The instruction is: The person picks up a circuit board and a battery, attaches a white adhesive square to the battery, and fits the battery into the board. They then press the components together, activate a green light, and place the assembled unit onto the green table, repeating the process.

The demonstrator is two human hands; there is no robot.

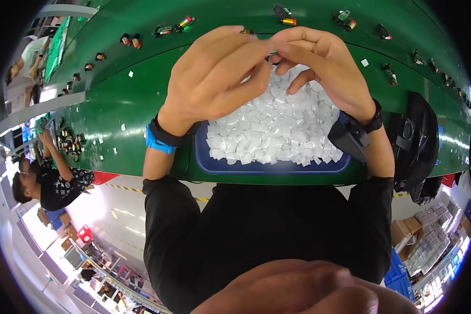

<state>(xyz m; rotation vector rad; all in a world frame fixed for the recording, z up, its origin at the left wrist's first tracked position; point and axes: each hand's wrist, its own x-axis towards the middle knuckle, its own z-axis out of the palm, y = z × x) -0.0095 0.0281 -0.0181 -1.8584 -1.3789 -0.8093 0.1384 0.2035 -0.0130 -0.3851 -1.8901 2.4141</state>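
Note:
My left hand (214,78) and my right hand (329,65) meet at the fingertips above the far part of a blue tray (272,168). Both are closed in a pinch. A small dark sliver shows where the fingertips meet, mostly covered by the fingers, so I cannot make out what it is. Many small white square pieces (267,131) fill the tray beneath. A blue band (159,140) circles my left wrist, and a black device (349,137) is strapped at my right wrist.
Small circuit boards with red-and-yellow cylinders (184,23) lie in a row along the green table (141,99). More are heaped (69,141) at the left, near a seated person (52,180). A black bag (416,146) hangs over the right edge. Loose white squares dot the tabletop.

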